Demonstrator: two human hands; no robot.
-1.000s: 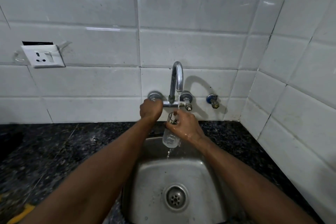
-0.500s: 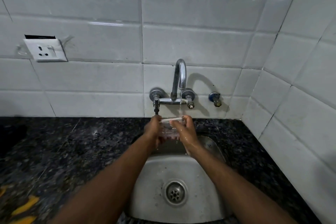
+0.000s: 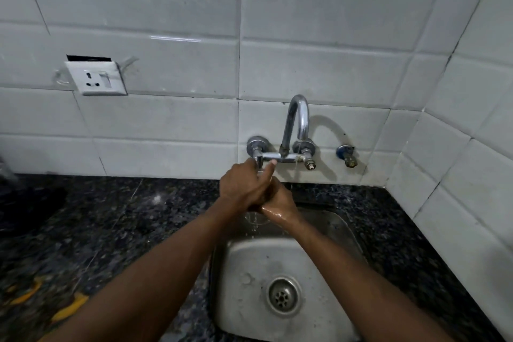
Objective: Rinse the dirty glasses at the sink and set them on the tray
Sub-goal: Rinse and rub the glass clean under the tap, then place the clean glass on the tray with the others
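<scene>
A dark speckled stone counter runs along a white-tiled corner, with a steel sink set into it. Nearest, at the lower left, some yellow scraps lie blurred on the stone. The sink holds only water drops around its drain; no other glass stands in it, and no tray shows anywhere.

Over the far rim of the sink both forearms meet. The right hand, wet and shiny, has its grip clamped on the glass, though its fingers are hidden under the other hand. Only a rounded clear end of the glass shows, poking out below the hands toward the basin, so its long axis seems roughly upright; which end that is, I cannot tell.

The left hand crosses above the right and reaches further, its grip closed in a pinch on the tap lever. The spout curves down beyond and to the right of the hands, so the glass sits nearer and left of its mouth.

Further left on the wall hangs a socket.

Judging from this, the water is being adjusted, and the right hand alone would carry the glass away.
</scene>
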